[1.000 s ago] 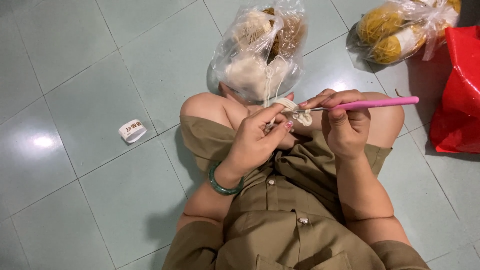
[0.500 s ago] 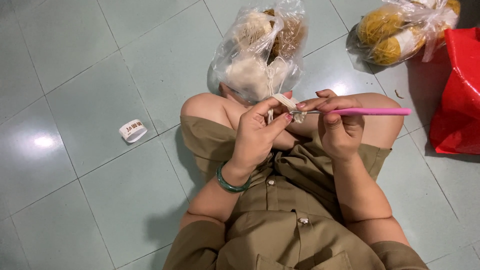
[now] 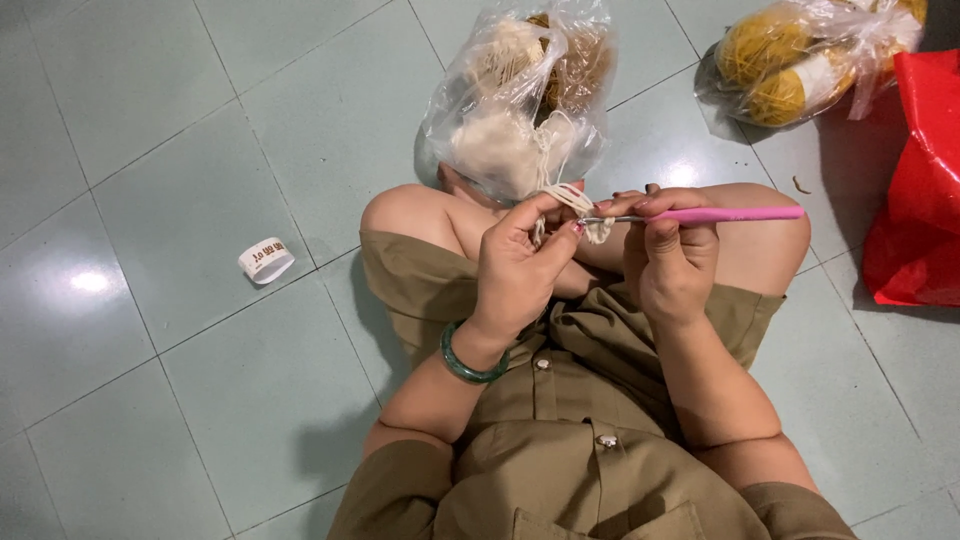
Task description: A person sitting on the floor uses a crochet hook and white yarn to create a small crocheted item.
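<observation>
I sit on a tiled floor in an olive buttoned dress. My left hand (image 3: 520, 265), with a green bangle (image 3: 468, 360) on the wrist, pinches a small piece of cream crochet work (image 3: 580, 212) and its yarn strand. My right hand (image 3: 672, 258) grips a pink crochet hook (image 3: 730, 214), held level, its metal tip at the cream piece. The yarn runs up to a clear plastic bag (image 3: 515, 100) holding cream and tan yarn balls, just beyond my knees.
A second clear bag (image 3: 800, 60) with yellow and white yarn lies at the top right. A red plastic bag (image 3: 920, 180) sits at the right edge. A small white paper band (image 3: 266, 260) lies on the floor to the left.
Both hands have shifted slightly while working the hook; the hook tip stays at the cream piece. My left fingers have pinched higher on the yarn.
</observation>
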